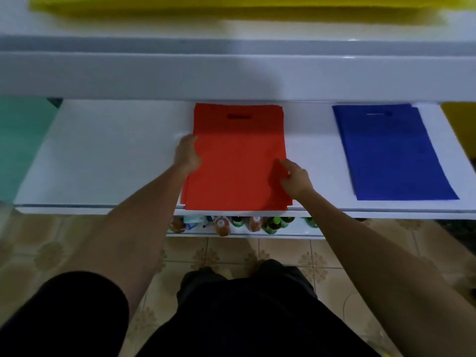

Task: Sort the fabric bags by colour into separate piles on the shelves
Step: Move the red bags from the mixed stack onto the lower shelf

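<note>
Black clothing [231, 318] fills the bottom of my view, above a patterned tile floor [296, 253]. Ahead, a smooth white shelf [103, 155] has bare room left of the red bags [237, 161], a flat matte pile reaching its front edge. Rectangular blue bags [391, 153] lie well apart to the right. With curled fingers, the left hand [186, 154] grips the pile's left edge; the right hand [296, 180] pinches its right edge.

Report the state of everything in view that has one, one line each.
red pile, stacked flat on the middle shelf
blue pile, stacked flat, untouched
yellow bags, lying on the top shelf
left hand, at the red pile's left edge, grip unclear
right hand, pinches the red pile's right edge
bottles, upright on the lower shelf
</note>
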### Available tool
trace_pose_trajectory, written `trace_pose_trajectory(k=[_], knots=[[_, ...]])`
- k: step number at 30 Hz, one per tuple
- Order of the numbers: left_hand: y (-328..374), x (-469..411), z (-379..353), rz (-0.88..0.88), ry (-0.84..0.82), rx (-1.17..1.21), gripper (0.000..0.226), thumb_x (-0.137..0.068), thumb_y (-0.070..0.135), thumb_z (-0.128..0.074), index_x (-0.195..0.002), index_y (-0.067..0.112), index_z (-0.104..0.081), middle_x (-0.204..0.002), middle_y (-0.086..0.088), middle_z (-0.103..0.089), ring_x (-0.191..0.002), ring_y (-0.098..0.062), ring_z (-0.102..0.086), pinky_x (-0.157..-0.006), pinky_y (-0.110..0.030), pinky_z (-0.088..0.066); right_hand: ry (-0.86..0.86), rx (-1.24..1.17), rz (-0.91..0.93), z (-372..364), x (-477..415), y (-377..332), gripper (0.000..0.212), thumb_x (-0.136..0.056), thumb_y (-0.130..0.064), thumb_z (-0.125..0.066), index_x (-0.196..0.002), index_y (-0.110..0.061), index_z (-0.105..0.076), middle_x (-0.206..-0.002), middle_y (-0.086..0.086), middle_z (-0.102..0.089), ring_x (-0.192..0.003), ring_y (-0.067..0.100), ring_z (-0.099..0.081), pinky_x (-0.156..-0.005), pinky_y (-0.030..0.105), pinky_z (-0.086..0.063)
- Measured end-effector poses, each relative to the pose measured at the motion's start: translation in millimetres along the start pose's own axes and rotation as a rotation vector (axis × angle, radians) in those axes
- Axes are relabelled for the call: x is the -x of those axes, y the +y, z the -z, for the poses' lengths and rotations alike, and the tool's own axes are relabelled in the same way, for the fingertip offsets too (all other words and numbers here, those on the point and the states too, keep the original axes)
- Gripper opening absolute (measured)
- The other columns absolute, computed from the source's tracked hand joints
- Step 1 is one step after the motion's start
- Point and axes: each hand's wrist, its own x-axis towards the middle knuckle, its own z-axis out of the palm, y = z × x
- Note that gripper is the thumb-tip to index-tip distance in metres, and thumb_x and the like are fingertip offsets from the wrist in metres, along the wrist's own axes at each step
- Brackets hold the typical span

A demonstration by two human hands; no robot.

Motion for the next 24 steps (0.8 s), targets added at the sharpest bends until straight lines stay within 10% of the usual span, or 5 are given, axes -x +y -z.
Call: trace_pose_trajectory(k=[24], knots=[[-137.6,222.6,87.5,0.116,0.358,0.198,0.047,-0.095,0.027,-0.048,-0.137,0.008,-0.041,-0.137,-0.015,-0.046,-0.128,-0.031,-0.040,-0.106,-0.037,-0.033,-0.139,0.144,0.596,-106.9,127.8,-178.9,0.045,-0.092,-0.027,-0.049,-0.134,-0.013,-0.047,-0.135,0.011,-0.050,-0.122,0.031,-0.043,-0.101,0.032,-0.028]])
